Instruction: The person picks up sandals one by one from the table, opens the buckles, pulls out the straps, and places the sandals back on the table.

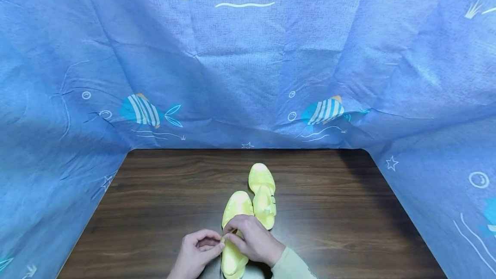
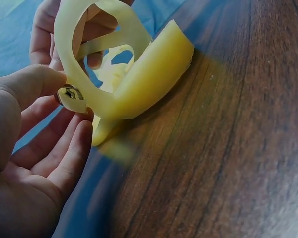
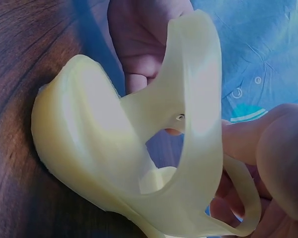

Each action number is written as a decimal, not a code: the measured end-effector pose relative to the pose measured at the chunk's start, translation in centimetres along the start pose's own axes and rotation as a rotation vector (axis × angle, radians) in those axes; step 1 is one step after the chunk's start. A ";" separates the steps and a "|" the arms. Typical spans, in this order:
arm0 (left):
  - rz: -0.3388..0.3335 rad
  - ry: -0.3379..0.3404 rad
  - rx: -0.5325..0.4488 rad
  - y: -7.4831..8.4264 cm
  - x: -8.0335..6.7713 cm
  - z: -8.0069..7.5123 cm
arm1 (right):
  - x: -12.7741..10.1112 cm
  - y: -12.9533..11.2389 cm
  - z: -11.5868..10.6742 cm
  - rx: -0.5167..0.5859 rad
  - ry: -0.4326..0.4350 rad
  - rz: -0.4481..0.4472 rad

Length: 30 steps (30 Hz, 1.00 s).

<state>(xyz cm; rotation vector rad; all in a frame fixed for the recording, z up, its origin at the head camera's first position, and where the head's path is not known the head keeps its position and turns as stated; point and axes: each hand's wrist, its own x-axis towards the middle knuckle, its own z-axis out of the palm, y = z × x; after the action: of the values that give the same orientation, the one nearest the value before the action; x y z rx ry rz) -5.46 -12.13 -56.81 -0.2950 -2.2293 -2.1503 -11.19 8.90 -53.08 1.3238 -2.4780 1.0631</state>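
Two yellow jelly sandals are on the table in the head view. The nearer sandal [image 1: 233, 261] stands upright between my hands, its toe pointing away from me. At its left side my left hand [image 1: 197, 251] pinches the small metal buckle [image 2: 71, 98] between thumb and fingers. My right hand [image 1: 255, 238] reaches over the sandal from the right and grips its ankle strap [image 3: 203, 114], thumb on one side and fingers behind. Farther off, slightly right, lies the other sandal [image 1: 260, 178], a dark buckle showing on its right side.
A dark wood-grain table [image 1: 162, 197] with rounded far corners carries the sandals. Blue cloth [image 1: 240, 76] printed with fish, stars and waves hangs behind it and along both sides.
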 end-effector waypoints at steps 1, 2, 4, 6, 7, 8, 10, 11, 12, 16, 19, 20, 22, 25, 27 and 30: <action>0.003 0.002 -0.001 0.0 0.0 0.0 | 0.0 0.0 0.0 0.000 0.006 0.002; 0.006 0.004 -0.003 -0.1 -0.1 0.0 | -0.1 0.0 0.0 -0.001 0.011 0.003; 0.011 0.007 -0.006 -0.1 -0.1 0.1 | -0.2 0.0 0.0 0.002 0.019 0.009; 0.013 0.010 -0.008 -0.1 -0.1 0.1 | -0.2 0.0 0.0 0.005 0.026 0.008; 0.013 0.013 -0.008 -0.1 -0.1 0.1 | -0.2 0.1 0.0 0.009 0.032 0.011; 0.011 0.016 -0.008 -0.1 -0.1 0.1 | -0.2 0.1 0.0 0.015 0.039 0.016; 0.005 0.026 -0.009 -0.1 -0.2 0.2 | -0.3 0.1 -0.1 0.034 0.052 0.027; 0.003 0.030 -0.008 -0.1 -0.2 0.2 | -0.3 0.2 -0.1 0.042 0.057 0.033; 0.000 0.035 -0.008 -0.1 -0.2 0.2 | -0.3 0.2 -0.2 0.051 0.062 0.039; -0.021 0.042 -0.006 0.0 -0.3 0.2 | -0.4 0.2 -0.3 0.067 0.073 0.047; -0.035 0.047 0.001 0.1 -0.4 0.3 | -0.5 0.2 -0.1 0.066 0.095 0.038; -0.037 0.050 0.004 0.1 -0.4 0.3 | -0.5 0.2 0.0 0.066 0.103 0.033; -0.036 0.058 0.008 0.1 -0.5 0.3 | -0.5 0.2 0.1 0.064 0.117 0.022; -0.035 0.067 0.009 0.2 -0.5 0.4 | -0.5 0.3 0.2 0.062 0.131 0.009; -0.035 0.070 0.006 0.2 -0.5 0.4 | -0.5 0.3 0.2 0.060 0.133 -0.003; -0.026 0.066 0.007 0.2 -0.4 0.3 | -0.3 0.3 0.1 0.055 0.113 -0.023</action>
<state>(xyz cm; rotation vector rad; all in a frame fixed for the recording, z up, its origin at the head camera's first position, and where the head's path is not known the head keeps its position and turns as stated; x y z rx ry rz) -5.02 -11.89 -56.72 -0.1925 -2.2170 -2.1308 -11.20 9.14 -53.45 1.2665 -2.3633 1.1745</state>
